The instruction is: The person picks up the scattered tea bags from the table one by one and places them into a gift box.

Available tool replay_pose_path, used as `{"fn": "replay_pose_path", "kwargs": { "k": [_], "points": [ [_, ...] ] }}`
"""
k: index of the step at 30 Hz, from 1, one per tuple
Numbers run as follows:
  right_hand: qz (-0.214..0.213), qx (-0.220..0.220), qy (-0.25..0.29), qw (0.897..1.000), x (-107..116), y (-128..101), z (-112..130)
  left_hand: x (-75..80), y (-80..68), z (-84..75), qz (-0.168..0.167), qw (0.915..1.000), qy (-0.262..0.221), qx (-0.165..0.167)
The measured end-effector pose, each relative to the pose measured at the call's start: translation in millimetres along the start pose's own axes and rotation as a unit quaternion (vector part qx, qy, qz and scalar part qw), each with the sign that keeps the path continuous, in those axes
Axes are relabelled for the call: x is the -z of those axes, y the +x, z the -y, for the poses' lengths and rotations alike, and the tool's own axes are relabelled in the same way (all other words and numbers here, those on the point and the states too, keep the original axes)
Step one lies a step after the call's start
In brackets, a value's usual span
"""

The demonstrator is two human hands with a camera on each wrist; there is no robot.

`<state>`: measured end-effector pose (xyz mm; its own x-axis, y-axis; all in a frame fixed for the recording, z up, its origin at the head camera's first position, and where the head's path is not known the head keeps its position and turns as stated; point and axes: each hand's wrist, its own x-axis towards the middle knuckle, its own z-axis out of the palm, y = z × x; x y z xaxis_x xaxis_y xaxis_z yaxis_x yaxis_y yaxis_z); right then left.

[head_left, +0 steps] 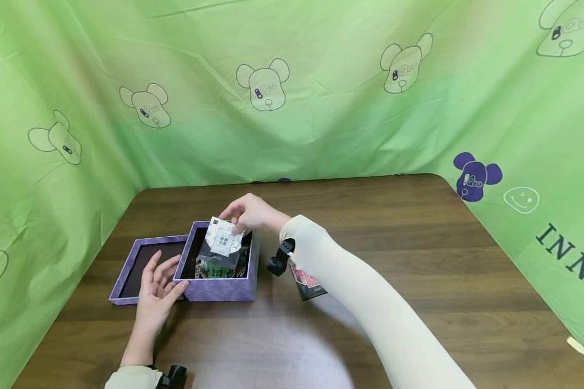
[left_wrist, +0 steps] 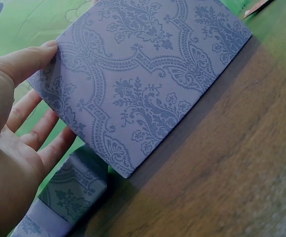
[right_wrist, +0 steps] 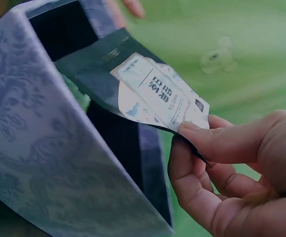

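While the left hand (head_left: 157, 289) rests flat-fingered against the purple box (head_left: 221, 288), the right hand (head_left: 251, 213) pinches a packet (head_left: 222, 240) over it.

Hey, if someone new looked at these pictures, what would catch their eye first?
Probably the purple patterned box in the middle of the brown table, with the right hand pinching a white-labelled packet in its open top. Next, the left hand rests flat against the box's left side, beside the purple lid, all framed by the bright green bear-print cloth.
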<state>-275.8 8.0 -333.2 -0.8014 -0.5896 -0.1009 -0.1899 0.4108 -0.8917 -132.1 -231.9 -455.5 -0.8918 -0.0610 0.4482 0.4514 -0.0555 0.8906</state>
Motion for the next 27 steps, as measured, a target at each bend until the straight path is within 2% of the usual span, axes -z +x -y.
{"fn": "replay_pose_path", "kwargs": {
  "k": [7,11,18,27],
  "points": [
    [0.032,0.037,-0.106,0.993,-20,5,4,-0.4,0.8,-0.7,0.001,1.0000,-0.001,-0.002],
    [0.050,0.042,-0.141,0.988,-27,5,3,-0.4,0.5,-0.5,0.004,1.0000,-0.001,-0.003],
    [0.069,0.037,-0.160,0.984,-32,5,0,0.9,0.7,1.7,0.007,0.9999,-0.010,-0.009],
    [0.060,0.021,-0.126,0.990,-28,3,-2,0.7,-0.2,0.7,0.007,0.9998,-0.014,-0.013]
  ]
}}
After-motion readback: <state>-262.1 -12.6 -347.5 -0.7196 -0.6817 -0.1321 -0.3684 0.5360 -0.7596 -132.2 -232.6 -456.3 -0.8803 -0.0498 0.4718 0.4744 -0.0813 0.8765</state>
